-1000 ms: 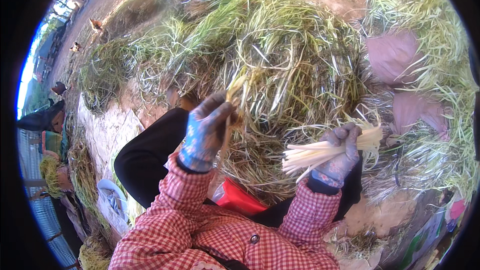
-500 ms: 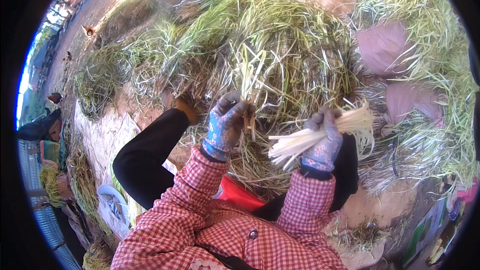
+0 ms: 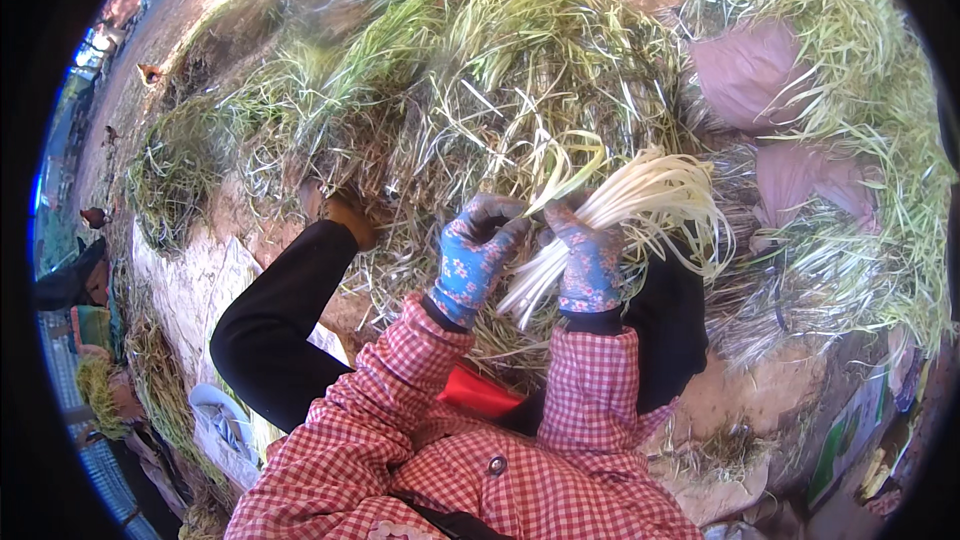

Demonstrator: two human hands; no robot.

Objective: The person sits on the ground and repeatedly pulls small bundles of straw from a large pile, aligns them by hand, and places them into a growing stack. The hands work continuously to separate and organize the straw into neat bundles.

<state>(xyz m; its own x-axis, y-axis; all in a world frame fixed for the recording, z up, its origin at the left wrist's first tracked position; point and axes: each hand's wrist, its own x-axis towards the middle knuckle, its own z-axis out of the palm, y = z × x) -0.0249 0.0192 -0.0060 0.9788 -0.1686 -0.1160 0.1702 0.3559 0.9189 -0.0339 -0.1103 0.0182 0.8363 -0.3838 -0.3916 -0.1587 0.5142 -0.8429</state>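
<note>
Many green stalks (image 3: 560,50) lie heaped on brown ground (image 3: 755,395), with pinkish cloth (image 3: 748,75) to the right and a pale sheet (image 3: 175,270) to the left. Nearer the body, the right hand (image 3: 590,265) wraps closely round a white stalk bundle (image 3: 645,190); beside it, the left hand (image 3: 474,255), curled nearly closed, pinches a yellow-green leaf (image 3: 574,182).

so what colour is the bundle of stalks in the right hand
The bundle of stalks is creamy white; the head view shows it best.
</note>
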